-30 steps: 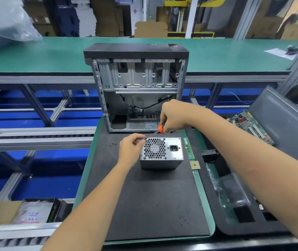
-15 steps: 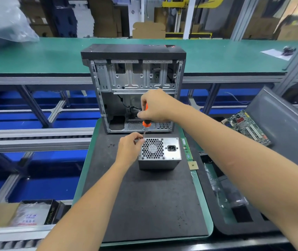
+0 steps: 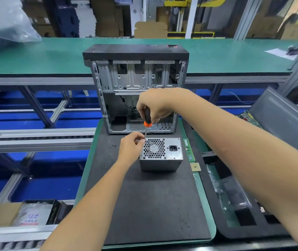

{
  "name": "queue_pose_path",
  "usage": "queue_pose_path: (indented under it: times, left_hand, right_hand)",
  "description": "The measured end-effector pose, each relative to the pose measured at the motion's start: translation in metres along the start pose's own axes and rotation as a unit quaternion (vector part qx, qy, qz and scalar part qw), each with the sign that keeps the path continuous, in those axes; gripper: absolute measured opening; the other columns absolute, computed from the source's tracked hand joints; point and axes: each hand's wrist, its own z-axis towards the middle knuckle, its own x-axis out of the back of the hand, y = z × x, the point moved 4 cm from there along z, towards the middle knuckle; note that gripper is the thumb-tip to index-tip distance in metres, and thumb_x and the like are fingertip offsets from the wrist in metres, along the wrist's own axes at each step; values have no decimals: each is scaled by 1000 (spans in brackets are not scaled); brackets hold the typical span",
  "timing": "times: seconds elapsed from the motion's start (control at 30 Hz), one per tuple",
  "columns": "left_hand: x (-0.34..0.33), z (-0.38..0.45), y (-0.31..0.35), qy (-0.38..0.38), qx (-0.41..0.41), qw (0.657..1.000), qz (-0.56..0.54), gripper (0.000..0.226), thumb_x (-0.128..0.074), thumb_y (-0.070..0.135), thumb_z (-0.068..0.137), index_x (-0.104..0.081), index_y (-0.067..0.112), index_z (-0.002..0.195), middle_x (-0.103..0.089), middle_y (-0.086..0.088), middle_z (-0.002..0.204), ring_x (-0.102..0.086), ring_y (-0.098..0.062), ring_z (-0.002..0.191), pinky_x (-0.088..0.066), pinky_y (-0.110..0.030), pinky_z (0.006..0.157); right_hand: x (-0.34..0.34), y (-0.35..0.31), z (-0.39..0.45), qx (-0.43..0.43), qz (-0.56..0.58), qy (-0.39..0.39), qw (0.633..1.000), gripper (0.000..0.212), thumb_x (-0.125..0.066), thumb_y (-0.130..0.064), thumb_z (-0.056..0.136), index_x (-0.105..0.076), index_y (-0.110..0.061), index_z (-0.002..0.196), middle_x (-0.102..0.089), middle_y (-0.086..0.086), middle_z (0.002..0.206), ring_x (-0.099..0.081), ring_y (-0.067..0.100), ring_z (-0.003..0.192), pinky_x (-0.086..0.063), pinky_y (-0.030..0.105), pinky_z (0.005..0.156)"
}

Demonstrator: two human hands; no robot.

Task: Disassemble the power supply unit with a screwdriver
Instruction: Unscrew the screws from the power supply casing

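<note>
A silver power supply unit point(image 3: 161, 154) stands on a black mat point(image 3: 144, 205), its top face showing a honeycomb fan grille and a power socket. My right hand point(image 3: 153, 105) grips a screwdriver point(image 3: 146, 122) with a black and orange handle, held nearly upright. The shaft points down at the unit's top left corner. My left hand point(image 3: 131, 147) sits against the unit's left side, fingertips pinched around the screwdriver tip at that corner.
An open, emptied computer case point(image 3: 135, 87) stands behind the unit. A few small black screws point(image 3: 113, 146) lie left of my left hand. A memory stick point(image 3: 189, 151) and a CPU chip point(image 3: 195, 167) lie right. A black foam tray point(image 3: 244, 205) and a circuit board point(image 3: 249, 120) sit further right.
My right hand rose and swung the screwdriver from a flat slant to nearly upright over the unit's top left corner. My left hand stayed at that corner.
</note>
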Motion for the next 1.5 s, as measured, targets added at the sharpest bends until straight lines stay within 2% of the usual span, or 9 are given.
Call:
queue_pose_path:
  times: [0.2,0.3,0.57,0.7,0.87,1.07,1.3,1.4,1.5]
  left_hand:
    - [2,2,0,-18,-19,1000,13,11,-67,16,84,-69,27,84,-64,16,73,-56,5,65,-41,-4,60]
    - [3,0,2,-19,-23,999,19,9,-66,18,85,-70,25,85,-63,18,73,-56,6,65,-41,-5,59]
    - [3,-3,4,-9,-25,998,48,4,-65,22,87,-66,25,86,-63,14,77,-58,1,71,-38,-5,58]
    - [3,-1,4,-14,-28,997,67,2,-65,21,87,-67,20,89,-63,10,79,-56,2,70,-36,-6,61]
    - [3,2,8,-40,-36,994,96,6,-63,18,88,-63,22,84,-63,9,79,-57,1,69,-37,-10,62]
    - [2,3,8,-39,-13,996,85,6,-63,16,88,-62,21,84,-63,6,84,-61,-11,81,-43,-20,74]
    - [0,2,3,-40,6,997,71,10,-59,12,90,-60,20,85,-63,5,89,-60,-13,81,-41,-18,64]
    - [-2,3,4,-43,15,996,73,11,-58,12,90,-59,21,84,-62,5,89,-60,-12,80,-40,-18,61]
    - [-2,3,4,-44,24,996,74,11,-58,13,90,-58,23,84,-61,5,88,-60,-11,79,-41,-18,60]
  right_hand:
    - [-4,3,-1,-46,26,27,998,46,-52,-54,89,-64,-11,78,-64,-1,49,-67,18,57,-49,28,57]
    - [-3,3,4,-85,1,44,995,35,-34,-30,97,-55,-7,82,-65,13,72,-64,27,64,-45,32,54]
    - [1,-7,-4,25,63,84,994,12,-63,-16,85,-55,-18,94,-53,-8,84,-48,12,76,-34,24,60]
    - [-3,-10,-10,23,106,55,993,17,-63,-6,76,-54,-16,87,-54,-8,76,-48,8,67,-35,24,54]
    - [-1,-3,-7,-67,1,103,992,41,-38,-43,98,-56,-7,88,-53,4,74,-49,20,67,-31,32,53]
    - [-4,1,-9,-29,43,84,995,16,-48,-27,98,-47,-11,98,-49,-1,78,-44,16,67,-31,30,55]
    - [-4,6,-22,23,158,76,984,31,-57,6,76,-54,-11,102,-61,-1,91,-56,13,80,-48,27,68]
    - [-7,7,-22,7,145,89,985,20,-66,-15,83,-55,-10,99,-62,1,92,-57,15,81,-46,29,68]
    - [-6,11,-18,-93,23,116,989,34,-40,-46,99,-44,-12,101,-44,0,78,-45,17,69,-31,32,54]
